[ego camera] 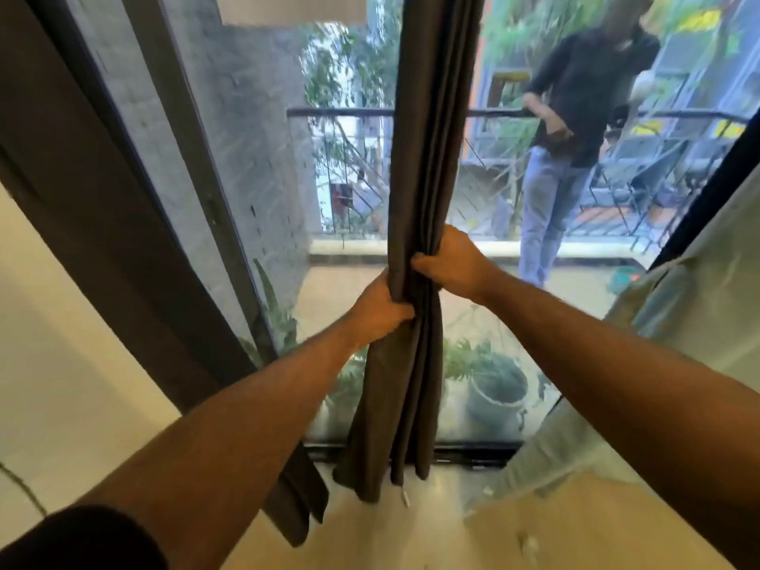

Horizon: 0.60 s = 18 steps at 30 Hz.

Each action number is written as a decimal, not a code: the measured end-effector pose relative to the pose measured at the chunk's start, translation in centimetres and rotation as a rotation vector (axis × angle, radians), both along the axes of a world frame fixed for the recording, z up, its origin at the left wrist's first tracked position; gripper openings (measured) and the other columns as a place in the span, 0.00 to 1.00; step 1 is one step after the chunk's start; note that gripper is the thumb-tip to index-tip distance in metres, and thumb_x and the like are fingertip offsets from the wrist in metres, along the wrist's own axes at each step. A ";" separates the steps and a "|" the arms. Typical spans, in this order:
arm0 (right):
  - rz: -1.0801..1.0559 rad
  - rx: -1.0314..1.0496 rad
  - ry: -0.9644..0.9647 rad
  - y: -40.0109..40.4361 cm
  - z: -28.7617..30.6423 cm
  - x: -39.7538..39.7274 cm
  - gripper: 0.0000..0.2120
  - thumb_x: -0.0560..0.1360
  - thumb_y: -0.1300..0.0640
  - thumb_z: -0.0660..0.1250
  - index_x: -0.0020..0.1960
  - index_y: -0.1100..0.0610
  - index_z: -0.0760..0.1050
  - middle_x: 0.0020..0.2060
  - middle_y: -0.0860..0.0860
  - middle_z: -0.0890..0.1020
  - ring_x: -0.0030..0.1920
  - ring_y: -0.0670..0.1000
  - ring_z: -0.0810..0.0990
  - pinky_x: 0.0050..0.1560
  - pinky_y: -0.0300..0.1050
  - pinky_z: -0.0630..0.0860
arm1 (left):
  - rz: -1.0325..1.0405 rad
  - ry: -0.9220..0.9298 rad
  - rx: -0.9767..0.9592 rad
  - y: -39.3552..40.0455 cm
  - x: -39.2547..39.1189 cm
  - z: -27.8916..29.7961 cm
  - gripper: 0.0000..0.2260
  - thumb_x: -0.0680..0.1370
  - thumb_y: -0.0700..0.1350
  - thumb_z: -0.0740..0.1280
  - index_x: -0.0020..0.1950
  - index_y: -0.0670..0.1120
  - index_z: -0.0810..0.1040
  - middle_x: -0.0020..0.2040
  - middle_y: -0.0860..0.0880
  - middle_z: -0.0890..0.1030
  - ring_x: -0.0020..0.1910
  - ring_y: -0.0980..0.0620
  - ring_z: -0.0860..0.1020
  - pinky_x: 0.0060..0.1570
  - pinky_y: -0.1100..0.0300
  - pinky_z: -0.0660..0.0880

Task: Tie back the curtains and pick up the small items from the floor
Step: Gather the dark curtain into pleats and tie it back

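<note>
While 2 bare hands gather it into a tight bunch, a dark grey curtain (427,158) hangs down the middle of a glass door (255,166). The left hand (380,310) has its fingers curled round the folds from the left; the right hand (448,261), just above it, clamps the same bundle from the right. Below the hands the cloth flares and its hem reaches the pale floor (411,528). Left of the hands a second dark curtain (123,240) slants along the frame. Beyond the hands, outside the glass, potted plants (493,384) stand low and a person in jeans (567,150) stands at a balcony railing (341,113).
</note>
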State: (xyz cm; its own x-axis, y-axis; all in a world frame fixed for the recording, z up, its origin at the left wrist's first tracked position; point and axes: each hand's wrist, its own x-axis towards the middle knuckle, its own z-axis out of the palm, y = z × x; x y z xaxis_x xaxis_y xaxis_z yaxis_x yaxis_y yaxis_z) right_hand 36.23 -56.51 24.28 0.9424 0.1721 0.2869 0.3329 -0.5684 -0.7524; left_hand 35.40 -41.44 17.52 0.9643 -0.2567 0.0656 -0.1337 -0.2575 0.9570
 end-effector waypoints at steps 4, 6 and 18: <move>-0.123 0.126 0.021 -1.3 -1.3 0.1 0.12 0.72 0.64 0.69 0.56 0.59 0.77 0.45 0.52 0.81 0.44 0.53 0.81 0.35 0.40 0.79 | 0.033 -0.059 0.689 -0.3 1.2 1.9 0.31 0.66 0.64 0.68 0.66 0.51 0.76 0.59 0.45 0.81 0.56 0.43 0.80 0.54 0.52 0.78; -0.147 0.124 0.034 -2.7 -1.2 -0.2 0.16 0.71 0.62 0.72 0.57 0.56 0.75 0.47 0.51 0.81 0.43 0.53 0.83 0.30 0.40 0.80 | -0.024 -0.102 1.005 -0.3 1.7 3.9 0.33 0.65 0.71 0.66 0.64 0.55 0.77 0.59 0.47 0.81 0.55 0.43 0.80 0.56 0.49 0.78; -0.275 -0.504 -0.075 -17.4 6.4 -5.6 0.29 0.71 0.50 0.74 0.68 0.56 0.72 0.60 0.57 0.80 0.55 0.53 0.79 0.55 0.42 0.71 | -0.011 -0.424 0.682 -14.8 -2.5 16.1 0.09 0.75 0.47 0.70 0.48 0.41 0.81 0.42 0.44 0.82 0.34 0.49 0.80 0.28 0.63 0.72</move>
State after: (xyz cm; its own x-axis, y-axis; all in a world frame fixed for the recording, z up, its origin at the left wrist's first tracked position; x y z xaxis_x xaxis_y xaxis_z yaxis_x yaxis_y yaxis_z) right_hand 30.63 -73.90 30.72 0.9521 0.0561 0.3007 0.1638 -0.9238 -0.3461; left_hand 32.87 -56.25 33.60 0.8897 -0.3815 0.2508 -0.4562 -0.7640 0.4563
